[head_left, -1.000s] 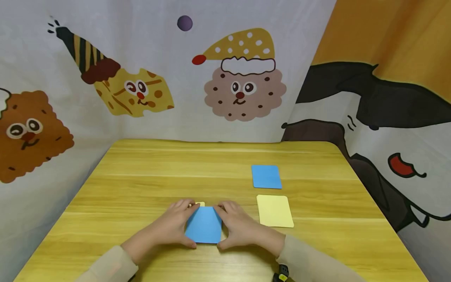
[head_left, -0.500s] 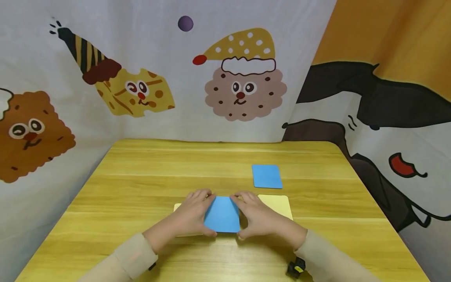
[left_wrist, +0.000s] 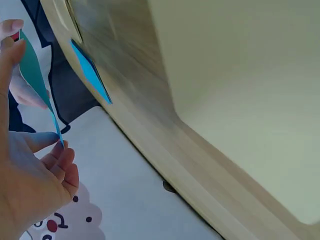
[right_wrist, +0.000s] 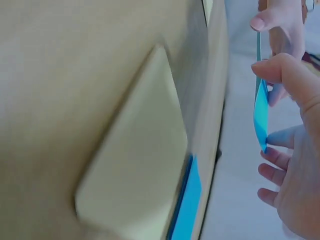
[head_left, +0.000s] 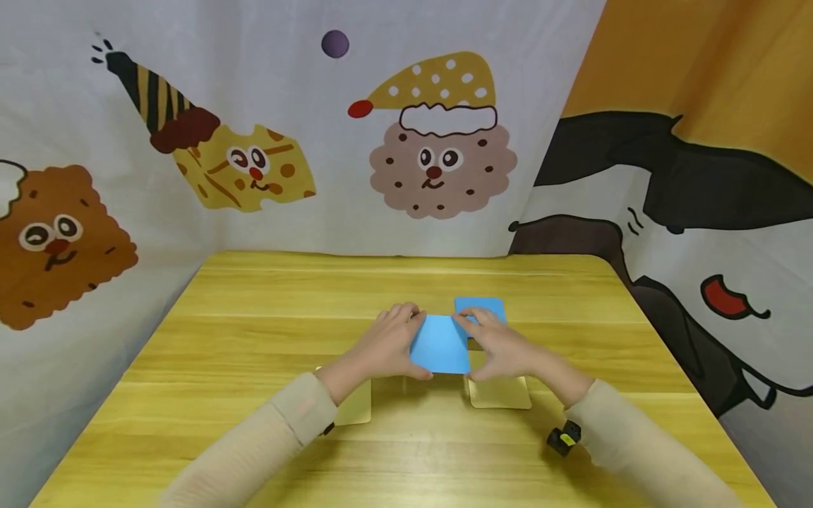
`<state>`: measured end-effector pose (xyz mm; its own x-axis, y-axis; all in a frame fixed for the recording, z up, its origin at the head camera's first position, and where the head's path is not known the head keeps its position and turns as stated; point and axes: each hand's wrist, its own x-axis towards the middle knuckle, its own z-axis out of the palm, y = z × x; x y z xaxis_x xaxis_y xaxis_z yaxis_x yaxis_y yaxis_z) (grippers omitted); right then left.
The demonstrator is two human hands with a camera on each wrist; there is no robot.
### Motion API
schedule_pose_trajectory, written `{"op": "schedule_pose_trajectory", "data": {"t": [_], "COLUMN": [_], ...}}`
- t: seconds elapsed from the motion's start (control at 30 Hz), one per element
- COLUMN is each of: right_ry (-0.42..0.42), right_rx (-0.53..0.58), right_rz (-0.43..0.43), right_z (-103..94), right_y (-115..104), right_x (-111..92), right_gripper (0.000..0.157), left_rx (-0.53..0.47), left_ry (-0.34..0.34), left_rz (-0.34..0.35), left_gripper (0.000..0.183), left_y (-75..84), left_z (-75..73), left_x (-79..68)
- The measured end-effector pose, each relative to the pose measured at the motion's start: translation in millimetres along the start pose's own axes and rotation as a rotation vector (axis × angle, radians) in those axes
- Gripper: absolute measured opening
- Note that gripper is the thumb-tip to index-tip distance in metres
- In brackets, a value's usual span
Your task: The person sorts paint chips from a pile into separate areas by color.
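A blue square sheet (head_left: 440,346), seemingly thin paper or card, is held up off the table between both hands. My left hand (head_left: 389,344) pinches its left side and my right hand (head_left: 503,347) its right side, thumbs on the near corners, fingers on the far ones. In the right wrist view the sheet (right_wrist: 261,117) bends slightly. Behind the right hand lies another blue square (head_left: 488,306), partly covered. Below that hand is a pale yellow square (head_left: 502,394). A second yellow square (head_left: 358,405) lies under the left forearm, partly hidden.
The wooden table (head_left: 286,296) has a back edge against a white cloth (head_left: 267,42) printed with cartoon figures. A black wrist device (head_left: 564,439) hangs beneath the right sleeve (head_left: 625,423).
Both hands have lifted the blue sheet and carried it away from the body and to the right, off the left yellow square. The squares on the table stay put.
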<state>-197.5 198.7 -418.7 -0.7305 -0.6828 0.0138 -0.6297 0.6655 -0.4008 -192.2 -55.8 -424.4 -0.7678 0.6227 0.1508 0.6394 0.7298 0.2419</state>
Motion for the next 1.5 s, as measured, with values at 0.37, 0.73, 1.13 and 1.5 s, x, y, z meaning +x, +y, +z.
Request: {"op": "schedule_pose_trajectory", "data": {"t": [0.37,0.73,1.13,1.5], "right_ry": [-0.024,-0.056,-0.08,-0.139], "right_rx": [-0.04,-0.132,-0.093,-0.029], "right_rz": [0.052,0.117,0.178,0.212], "right_z": [-19.9,-39.7,-26.7,-14.1], "right_y": [52,89,112,122], "right_x": [2,7,8,12], "right_gripper": [0.101,0.103,0.101,0.098], "left_rx": [0.038,0.109,0.106,0.015], "left_ry": [-0.033,-0.106,-0.181,-0.234], "left_rz": [-0.011,-0.045,-0.13,-0.161], "left_gripper": [0.111,0.11,0.111,0.105], "left_y": [3.3,4.7,5.2,2.8], "left_z": [17.9,33.4,59.7,63.7], "left_x": [60.3,115.4,134.2,128.7]}}
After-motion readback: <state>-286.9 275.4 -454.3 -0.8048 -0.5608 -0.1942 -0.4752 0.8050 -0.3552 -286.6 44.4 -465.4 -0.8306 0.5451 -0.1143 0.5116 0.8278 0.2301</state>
